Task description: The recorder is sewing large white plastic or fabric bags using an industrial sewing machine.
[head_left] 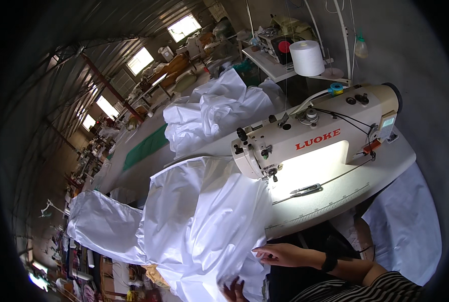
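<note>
A large sheet of glossy white fabric (199, 211) drapes over the front left of the sewing machine table, one edge running under the machine's needle area. My right hand (280, 254), with a black band on its wrist, is closed at the fabric's near right edge, fingertips pinching it. Lower down, at the bottom of the view, my left hand (233, 290) lies against the same fabric with its fingers apart; its palm is cut off. The white sewing machine (310, 136) has its lamp lit. Thread snips (306, 190) lie on the machine bed, right of the needle.
Behind the machine head, more white fabric (219, 110) is heaped beside a green strip (145, 147). A white thread cone (306, 58) stands at the back right. Pale fabric (405, 226) hangs on the right, below the table edge. Cluttered worktables fill the far left.
</note>
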Motion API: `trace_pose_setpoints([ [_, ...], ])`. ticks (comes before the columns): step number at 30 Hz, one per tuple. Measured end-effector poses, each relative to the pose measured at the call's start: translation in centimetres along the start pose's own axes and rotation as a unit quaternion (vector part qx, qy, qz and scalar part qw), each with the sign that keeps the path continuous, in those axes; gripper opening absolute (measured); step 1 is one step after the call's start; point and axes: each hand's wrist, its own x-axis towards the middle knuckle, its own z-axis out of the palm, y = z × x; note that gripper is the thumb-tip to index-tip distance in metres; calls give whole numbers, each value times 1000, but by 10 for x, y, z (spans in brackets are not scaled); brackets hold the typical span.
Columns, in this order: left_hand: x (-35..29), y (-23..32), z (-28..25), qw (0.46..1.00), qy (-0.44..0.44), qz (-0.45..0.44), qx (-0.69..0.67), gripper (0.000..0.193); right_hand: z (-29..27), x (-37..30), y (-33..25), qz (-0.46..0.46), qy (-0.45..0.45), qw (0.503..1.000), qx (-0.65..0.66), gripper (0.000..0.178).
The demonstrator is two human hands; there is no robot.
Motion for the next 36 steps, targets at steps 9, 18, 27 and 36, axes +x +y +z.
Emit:
trace_pose_setpoints([
  [9, 22, -5, 7, 973, -220, -37, -54, 10, 5, 0, -6, 109, 49, 960, -252, 38],
  [18, 100, 30, -59, 983, -79, 7, 166, 31, 71, 21, 74, 145, 42, 970, -192, 39],
  [27, 285, 86, -74, 937, -68, 73, 333, 34, 26, -111, -42, 110, -174, 959, 195, 23],
  [36, 324, 86, -46, 894, -94, 72, 431, 36, -2, -87, -31, 278, -91, 956, -17, 71],
])
